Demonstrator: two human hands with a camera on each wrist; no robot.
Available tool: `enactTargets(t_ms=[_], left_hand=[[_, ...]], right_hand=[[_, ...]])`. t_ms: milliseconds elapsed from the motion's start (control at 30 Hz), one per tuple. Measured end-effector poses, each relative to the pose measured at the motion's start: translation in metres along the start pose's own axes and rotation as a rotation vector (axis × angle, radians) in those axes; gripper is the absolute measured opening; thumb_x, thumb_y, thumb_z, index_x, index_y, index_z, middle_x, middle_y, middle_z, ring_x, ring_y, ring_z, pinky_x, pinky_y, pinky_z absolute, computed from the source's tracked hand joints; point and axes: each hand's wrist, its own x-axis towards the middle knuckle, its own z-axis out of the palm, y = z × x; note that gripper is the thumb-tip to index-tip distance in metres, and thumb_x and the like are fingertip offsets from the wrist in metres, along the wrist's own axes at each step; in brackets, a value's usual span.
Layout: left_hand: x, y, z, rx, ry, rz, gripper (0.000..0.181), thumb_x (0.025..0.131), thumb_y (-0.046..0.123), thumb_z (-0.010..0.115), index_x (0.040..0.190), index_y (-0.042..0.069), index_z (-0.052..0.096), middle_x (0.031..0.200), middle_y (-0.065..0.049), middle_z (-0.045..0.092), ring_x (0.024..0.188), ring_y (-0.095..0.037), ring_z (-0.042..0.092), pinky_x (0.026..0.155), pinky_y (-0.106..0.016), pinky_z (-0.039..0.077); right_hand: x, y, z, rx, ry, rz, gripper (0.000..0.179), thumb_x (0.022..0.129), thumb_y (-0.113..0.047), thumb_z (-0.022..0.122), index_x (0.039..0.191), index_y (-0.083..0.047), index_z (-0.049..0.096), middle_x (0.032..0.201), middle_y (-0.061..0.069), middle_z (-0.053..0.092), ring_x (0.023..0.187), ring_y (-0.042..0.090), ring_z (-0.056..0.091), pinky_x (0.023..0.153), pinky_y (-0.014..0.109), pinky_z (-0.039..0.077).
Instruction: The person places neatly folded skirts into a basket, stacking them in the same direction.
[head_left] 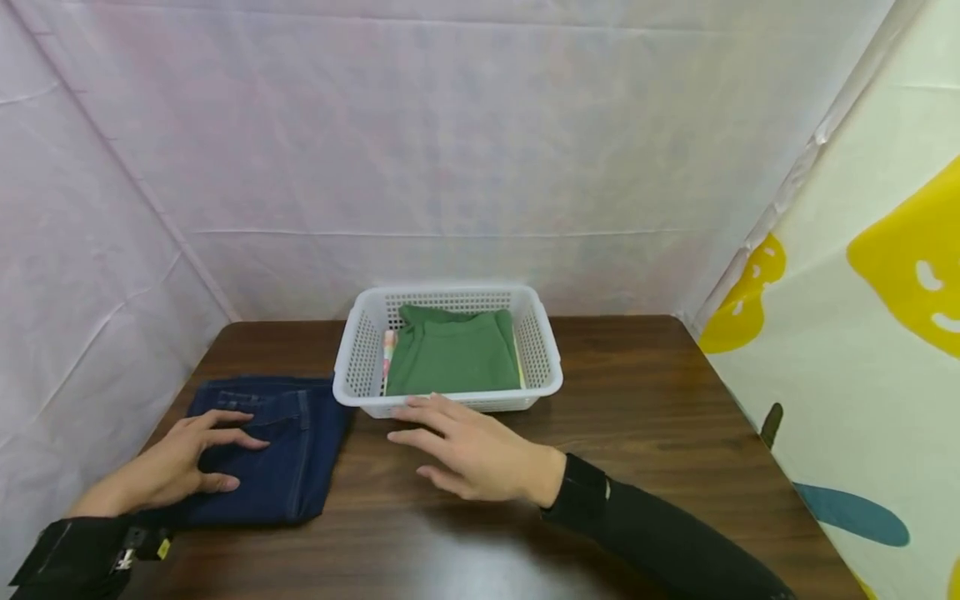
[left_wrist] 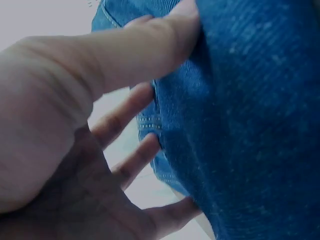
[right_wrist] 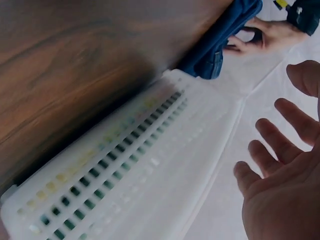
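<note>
Folded dark blue jeans (head_left: 281, 454) lie flat at the left of the table, a stitched pocket facing up. My left hand (head_left: 176, 462) touches them from above, thumb and fingers spread; in the left wrist view the fingertips meet the denim (left_wrist: 240, 130). A white plastic basket (head_left: 547, 367) stands at the back middle, its left front corner close by the jeans. Inside it sits a folded green garment (head_left: 453, 354), with a bit of patterned cloth (head_left: 388, 346) at its left. My right hand (head_left: 472, 450) is held near the basket's front rim, fingers apart, holding nothing.
The brown wooden table (head_left: 637, 433) ends at a pale curtain (head_left: 465, 150) behind and to the left. At the right hangs a cloth with yellow figures (head_left: 915, 267). The basket's perforated wall (right_wrist: 110, 165) fills much of the right wrist view.
</note>
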Motion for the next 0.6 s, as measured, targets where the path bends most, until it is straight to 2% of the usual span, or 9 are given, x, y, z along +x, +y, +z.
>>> enactTargets(t_ms=[100,233,333,433,600], left_hand=[[-0.005,0.001,0.001,0.013,0.004,0.027,0.054,0.069,0.029,0.092,0.119,0.034,0.072,0.139,-0.014,0.050,0.121,-0.052,0.040,0.088,-0.070,0.031],[-0.009,0.005,0.005,0.009,-0.007,0.049,0.054,0.069,0.033,0.092,0.118,0.039,0.071,0.140,-0.010,0.049,0.121,-0.048,0.040,0.086,-0.070,0.036],[-0.011,0.009,0.007,0.016,-0.018,0.064,0.053,0.069,0.037,0.091,0.117,0.042,0.071,0.140,-0.008,0.049,0.121,-0.047,0.040,0.084,-0.070,0.039],[-0.011,0.013,0.008,0.029,-0.034,0.070,0.052,0.069,0.041,0.091,0.117,0.044,0.070,0.140,-0.007,0.050,0.121,-0.046,0.041,0.083,-0.070,0.040],[-0.010,0.021,0.007,0.035,-0.068,0.076,0.052,0.069,0.041,0.091,0.115,0.047,0.069,0.140,-0.004,0.050,0.122,-0.044,0.042,0.084,-0.071,0.041]], right_hand=[[0.007,-0.008,0.006,-0.048,-0.062,-0.036,0.064,0.099,-0.033,0.063,0.154,-0.012,0.038,0.160,0.008,0.029,0.150,0.025,0.015,0.120,0.042,0.019],[0.018,-0.021,0.016,-0.098,-0.230,-0.044,0.068,0.104,-0.043,0.053,0.159,-0.014,0.026,0.164,0.007,0.020,0.151,0.021,0.001,0.121,0.036,0.012],[0.028,-0.028,0.025,-0.078,-0.345,-0.033,0.072,0.105,-0.049,0.046,0.162,-0.017,0.016,0.167,0.005,0.010,0.151,0.021,-0.004,0.121,0.032,0.008],[0.039,-0.033,0.034,-0.052,-0.420,-0.020,0.076,0.106,-0.053,0.043,0.163,-0.019,0.007,0.167,0.005,-0.002,0.150,0.022,-0.009,0.120,0.033,0.010],[0.054,-0.036,0.050,-0.003,-0.476,0.008,0.081,0.105,-0.057,0.040,0.162,-0.023,-0.008,0.165,0.005,-0.018,0.148,0.025,-0.019,0.118,0.036,0.020]])
